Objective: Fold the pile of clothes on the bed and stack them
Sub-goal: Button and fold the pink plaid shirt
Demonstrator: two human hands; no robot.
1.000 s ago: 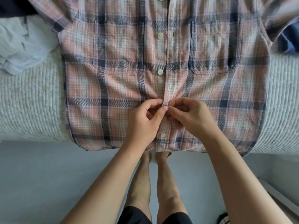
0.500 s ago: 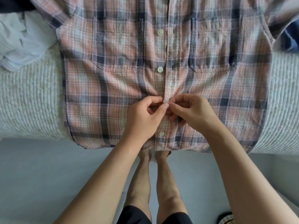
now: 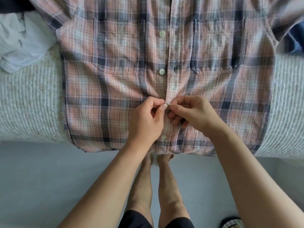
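A pink, grey and navy plaid button-up shirt (image 3: 115, 89) lies front-up and spread flat on a bed covered with a cream ribbed quilt (image 3: 29, 104); its hem hangs just over the bed's near edge, and its collar end runs out of view at the top. Two chest pockets sit on either side of the shirt's button placket.

Both hands meet at the placket, in the lower half of the shirt. The left hand (image 3: 146, 119) has its thumb and forefinger pinched together on the placket edge, fingers curled. The right hand (image 3: 190, 112) pinches the opposite edge of the same placket, its fingertips touching those of the left hand; a small pale button (image 3: 168, 104) shows just between them. Two white buttons sit above the hands on the placket and one more below them, near the hem.

Left of the shirt, touching its sleeve, lies a crumpled pale blue-white garment (image 3: 21, 46). Right of the shirt, at the frame edge, a dark blue fabric (image 3: 294, 40) shows partly. Below the shirt's hem are the person's bare legs on a grey floor (image 3: 49, 178).
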